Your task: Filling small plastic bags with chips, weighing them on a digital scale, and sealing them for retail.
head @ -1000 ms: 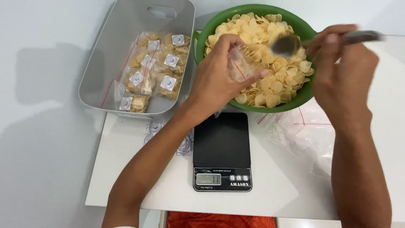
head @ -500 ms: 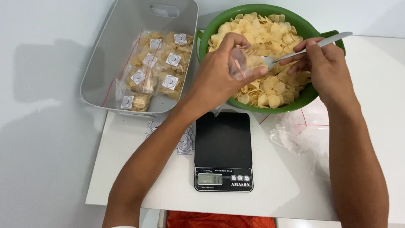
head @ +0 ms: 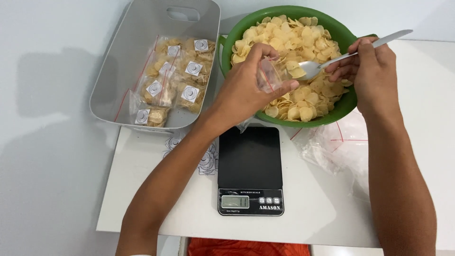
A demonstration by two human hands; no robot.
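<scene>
My left hand (head: pixel 246 90) holds a small clear plastic bag (head: pixel 270 75) open over the green bowl (head: pixel 350 102), which is full of pale round chips (head: pixel 303 97). My right hand (head: pixel 372 71) grips a metal spoon (head: pixel 332 60) by its handle. The spoon's bowl carries a few chips and sits right at the bag's mouth. Below the bowl a black kitchen scale (head: pixel 250 170) lies on the white table with nothing on its plate.
A grey plastic bin (head: pixel 123 52) at the left holds several filled, sealed chip bags (head: pixel 175 80) with round labels. A sheet of round stickers (head: pixel 206 161) lies left of the scale. A pile of empty clear bags (head: pixel 341 147) lies to the right.
The spoon dipped into the chips, came up loaded, and now rests at the mouth of the bag. My left hand has stayed in place holding the bag.
</scene>
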